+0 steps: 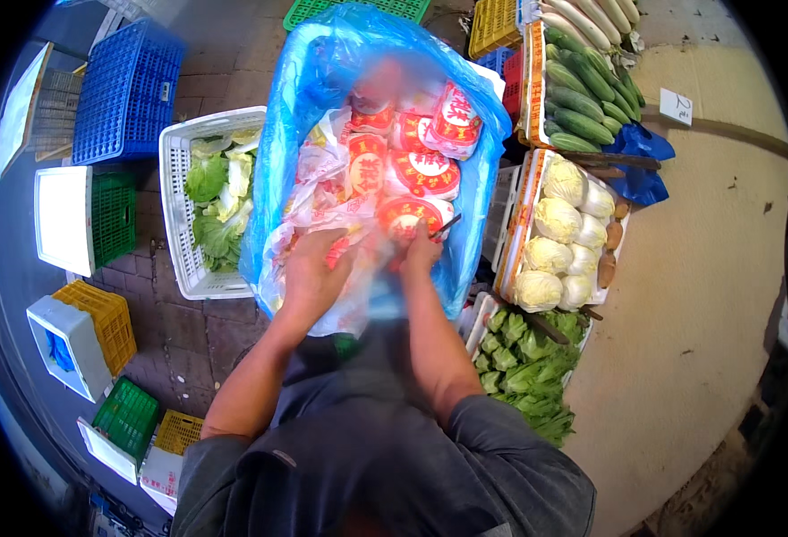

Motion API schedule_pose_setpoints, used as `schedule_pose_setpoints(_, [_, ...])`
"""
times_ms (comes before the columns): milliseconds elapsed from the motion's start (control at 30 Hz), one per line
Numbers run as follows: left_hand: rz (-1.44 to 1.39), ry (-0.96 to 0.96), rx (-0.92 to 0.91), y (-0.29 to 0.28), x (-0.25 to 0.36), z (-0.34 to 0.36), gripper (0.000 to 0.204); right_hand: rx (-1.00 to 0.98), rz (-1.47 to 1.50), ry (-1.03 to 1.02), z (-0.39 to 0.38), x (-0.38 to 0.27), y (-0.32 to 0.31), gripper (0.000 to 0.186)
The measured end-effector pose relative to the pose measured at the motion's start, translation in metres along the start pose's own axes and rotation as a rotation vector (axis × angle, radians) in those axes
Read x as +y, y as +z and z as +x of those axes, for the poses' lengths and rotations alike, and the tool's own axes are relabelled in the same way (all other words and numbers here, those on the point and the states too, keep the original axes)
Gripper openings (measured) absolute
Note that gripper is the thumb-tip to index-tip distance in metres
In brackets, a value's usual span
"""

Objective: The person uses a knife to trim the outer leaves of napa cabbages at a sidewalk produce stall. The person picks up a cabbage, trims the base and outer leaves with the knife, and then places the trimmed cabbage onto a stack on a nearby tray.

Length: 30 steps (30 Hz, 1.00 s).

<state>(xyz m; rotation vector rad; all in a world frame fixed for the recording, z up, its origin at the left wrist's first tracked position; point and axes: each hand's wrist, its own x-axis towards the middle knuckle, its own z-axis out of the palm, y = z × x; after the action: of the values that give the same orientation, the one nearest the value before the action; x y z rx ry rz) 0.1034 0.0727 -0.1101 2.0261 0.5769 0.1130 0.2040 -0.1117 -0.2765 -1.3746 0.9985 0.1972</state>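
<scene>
A large box lined with a blue plastic bag (277, 107) stands in front of me. Inside lie several rounded bundles (421, 173) in red-and-white printed wrapping; what they contain cannot be made out. My left hand (318, 268) is curled onto crumpled, see-through pinkish plastic wrapping (336, 300) at the near left of the box. My right hand (419, 253) is closed at the near right, beside a red-and-white bundle (412, 217). From its fingers sticks out a thin dark object (449, 224), perhaps a knife. The space between my hands is blurred, so the fingertips are partly hidden.
On the left, a white crate (172, 179) holds loose cabbage leaves (222, 192); beyond it stand blue (130, 94), green (114, 217) and yellow (98, 327) crates. Along the right are cucumbers (582, 94), pale cabbages (555, 219) and leafy greens (532, 367).
</scene>
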Motion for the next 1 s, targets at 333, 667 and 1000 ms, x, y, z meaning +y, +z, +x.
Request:
schedule_pose_setpoints(333, [-0.139,0.077,-0.457,0.137,-0.057,0.084,0.046,-0.289,-0.410,-0.357,-0.041,-0.016,-0.035,0.041])
schedule_pose_setpoints(667, [-0.076,0.046,-0.503,0.169,-0.069,0.088,0.057,-0.336,-0.419,-0.439,-0.043,-0.066,-0.047,0.037])
schedule_pose_setpoints(1000, [-0.739,-0.581,-0.470,0.195,-0.068,0.081,0.053,-0.564,-0.632,-0.423,-0.008,-0.145,-0.024,0.035])
